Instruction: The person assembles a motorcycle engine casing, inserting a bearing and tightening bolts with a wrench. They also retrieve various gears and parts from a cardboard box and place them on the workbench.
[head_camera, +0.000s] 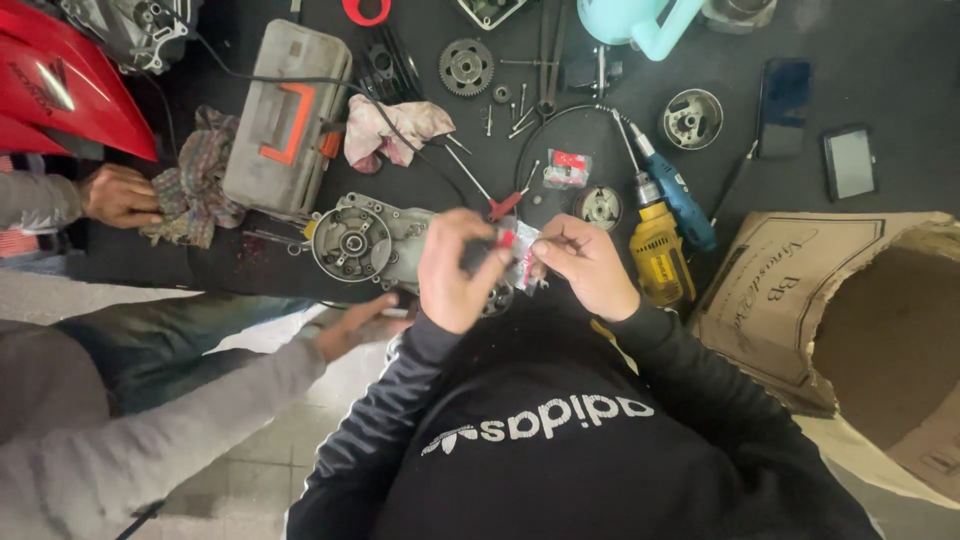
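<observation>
I hold a small clear packet (522, 255) pinched between my left hand (457, 270) and right hand (585, 265), above the engine casing (365, 240); opening it seems underway, needing a careful tear.

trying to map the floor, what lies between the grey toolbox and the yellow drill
In the head view, a grey engine casing and a red-handled screwdriver lie between the toolbox and the drill.

Dark mat (880, 60); drill (660, 250); gear (466, 66)
</observation>
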